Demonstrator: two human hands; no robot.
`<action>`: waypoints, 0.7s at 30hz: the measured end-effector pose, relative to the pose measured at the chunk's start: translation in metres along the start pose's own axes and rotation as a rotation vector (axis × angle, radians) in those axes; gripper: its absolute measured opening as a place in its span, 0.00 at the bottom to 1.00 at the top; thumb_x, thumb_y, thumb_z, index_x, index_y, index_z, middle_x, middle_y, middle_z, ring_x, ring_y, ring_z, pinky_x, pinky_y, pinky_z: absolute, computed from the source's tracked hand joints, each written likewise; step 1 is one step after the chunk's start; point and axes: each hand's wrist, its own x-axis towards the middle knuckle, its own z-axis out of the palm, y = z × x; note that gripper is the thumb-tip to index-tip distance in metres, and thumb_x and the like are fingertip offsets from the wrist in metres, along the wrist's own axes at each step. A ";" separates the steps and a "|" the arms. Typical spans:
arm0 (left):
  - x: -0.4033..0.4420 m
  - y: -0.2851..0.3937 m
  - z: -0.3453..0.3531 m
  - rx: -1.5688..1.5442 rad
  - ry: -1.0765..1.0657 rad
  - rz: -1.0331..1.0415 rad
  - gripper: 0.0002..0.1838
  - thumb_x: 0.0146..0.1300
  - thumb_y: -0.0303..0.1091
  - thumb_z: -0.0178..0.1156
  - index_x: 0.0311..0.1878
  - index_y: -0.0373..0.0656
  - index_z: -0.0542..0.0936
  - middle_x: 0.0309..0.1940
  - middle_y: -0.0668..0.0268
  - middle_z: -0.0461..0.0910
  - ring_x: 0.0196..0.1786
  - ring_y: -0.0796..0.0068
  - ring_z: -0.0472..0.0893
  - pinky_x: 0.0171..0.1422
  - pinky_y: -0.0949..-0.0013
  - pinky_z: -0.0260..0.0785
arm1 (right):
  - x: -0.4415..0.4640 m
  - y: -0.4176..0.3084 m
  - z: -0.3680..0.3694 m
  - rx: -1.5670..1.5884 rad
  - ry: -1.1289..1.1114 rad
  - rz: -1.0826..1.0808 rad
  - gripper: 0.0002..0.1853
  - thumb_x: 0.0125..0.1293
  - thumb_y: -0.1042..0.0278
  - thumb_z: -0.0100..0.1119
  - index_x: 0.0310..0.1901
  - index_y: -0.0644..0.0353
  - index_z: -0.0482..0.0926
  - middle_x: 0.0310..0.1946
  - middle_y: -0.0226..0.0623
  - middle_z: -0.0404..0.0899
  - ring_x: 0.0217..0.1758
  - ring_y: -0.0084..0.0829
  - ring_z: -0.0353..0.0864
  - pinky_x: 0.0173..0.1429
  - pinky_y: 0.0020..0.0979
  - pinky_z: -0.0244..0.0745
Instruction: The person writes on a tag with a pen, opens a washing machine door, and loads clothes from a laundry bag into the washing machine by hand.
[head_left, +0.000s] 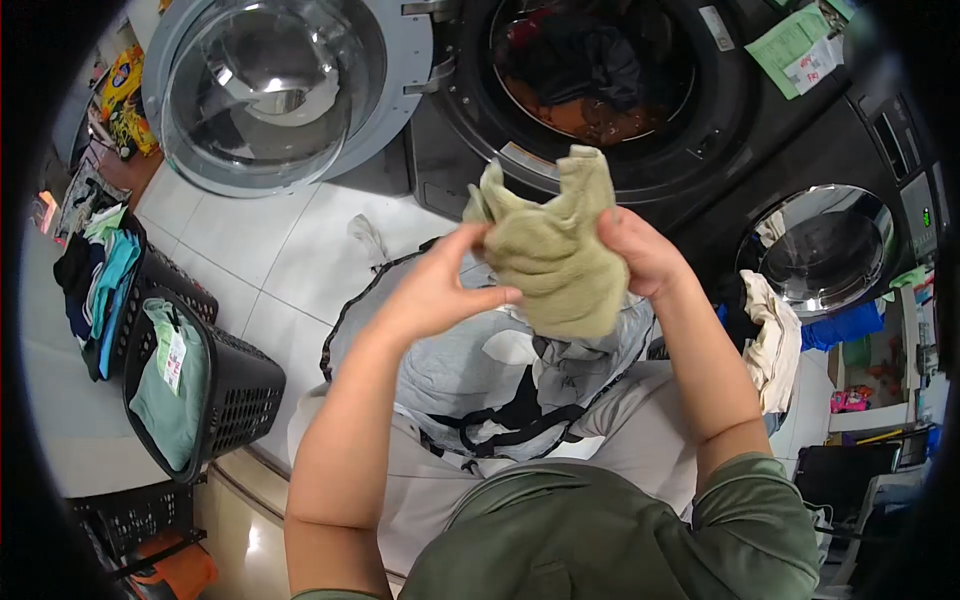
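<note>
A crumpled light olive-green garment [560, 270] is held up in front of me, its exact kind unclear from the folds. My right hand [645, 255] grips its right edge, fingers partly hidden behind the cloth. On the other side my left hand [435, 290] is closed around the left edge, thumb over the front and fingertips behind. Below the garment, between my legs, sits an open laundry bag [350, 310] with a dark rim. Grey clothes [445, 360] with black and white parts lie in it.
A front-load washer [450, 130] stands ahead, its round glass door [265, 100] swung open to the left, dark clothes [590, 70] in its drum. Black laundry baskets [240, 390] with folded clothes stand left. Another machine's round door [825, 245] is at right, near cream clothes [770, 340].
</note>
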 end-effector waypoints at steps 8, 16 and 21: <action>0.000 0.019 -0.028 -0.154 0.085 -0.094 0.18 0.65 0.30 0.59 0.57 0.38 0.75 0.46 0.65 0.79 0.45 0.75 0.79 0.50 0.72 0.71 | 0.047 0.016 0.020 -0.526 0.033 -0.036 0.22 0.55 0.67 0.74 0.49 0.63 0.79 0.33 0.35 0.84 0.25 0.25 0.82 0.27 0.26 0.75; 0.000 0.005 -0.049 -0.218 0.281 -0.175 0.15 0.68 0.35 0.60 0.53 0.39 0.78 0.45 0.66 0.79 0.42 0.76 0.79 0.45 0.72 0.71 | 0.071 0.009 -0.125 -0.759 0.616 0.014 0.42 0.56 0.62 0.71 0.71 0.55 0.60 0.44 0.35 0.80 0.39 0.29 0.79 0.41 0.34 0.77; -0.001 -0.003 -0.048 0.053 0.264 -0.092 0.13 0.67 0.35 0.59 0.50 0.38 0.80 0.44 0.63 0.82 0.39 0.72 0.80 0.43 0.70 0.73 | 0.005 0.235 -0.161 -1.830 0.234 0.740 0.47 0.45 0.48 0.76 0.67 0.57 0.67 0.57 0.49 0.79 0.60 0.49 0.77 0.62 0.47 0.72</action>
